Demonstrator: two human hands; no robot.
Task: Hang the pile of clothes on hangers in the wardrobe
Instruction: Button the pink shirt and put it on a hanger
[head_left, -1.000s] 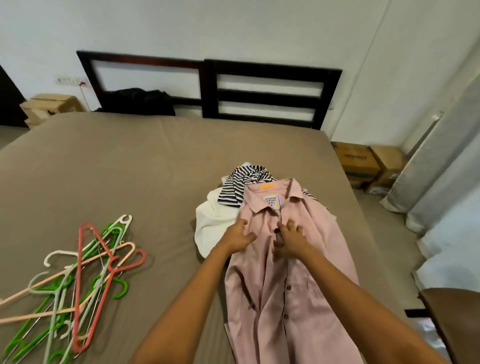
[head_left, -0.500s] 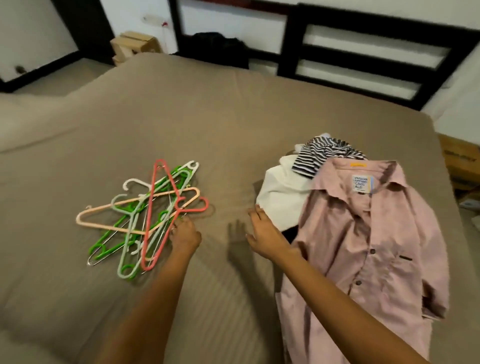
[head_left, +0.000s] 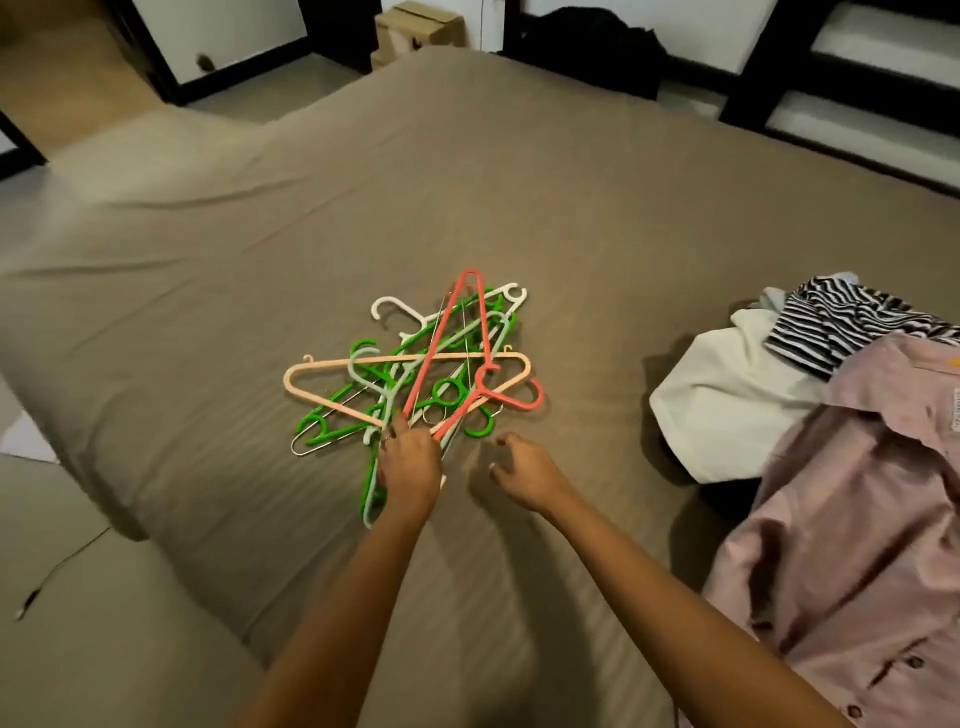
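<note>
a tangle of thin plastic clothes hangers (head_left: 415, 374) in green, white, peach and coral, loose on the middle of the bed, well apart from the clothes; among them a coral-red hanger (head_left: 470, 272) across the top and a peach hanger (head_left: 287, 379) flat beneath it, hooks pointing every way. on the near edge of that tangle, the left hand (head_left: 410, 467), back to the camera, fingers bent down onto the lower ends of the coral and pale green ones – touching them for certain, but impossible to tell whether closed round any. just beside it, to the right, the right hand (head_left: 527, 475), off the hangers, fingers loosely curled, nothing in it. further right, the pile of clothes at the bed's edge: a dusty pink button-up shirt (head_left: 857, 519) spread open nearest the camera, a white garment (head_left: 727, 395) crumpled partly under it, a black-and-white striped garment (head_left: 841, 322) on top behind. under everything, a taupe ribbed bedsheet (head_left: 519, 182). beyond the far edge, a dark wooden slatted headboard (head_left: 753, 88), a black cloth (head_left: 592, 41) bunched against it, a brown cardboard box (head_left: 415, 26) to its left – and a thin cable (head_left: 52, 577) on the floor at near left.
</note>
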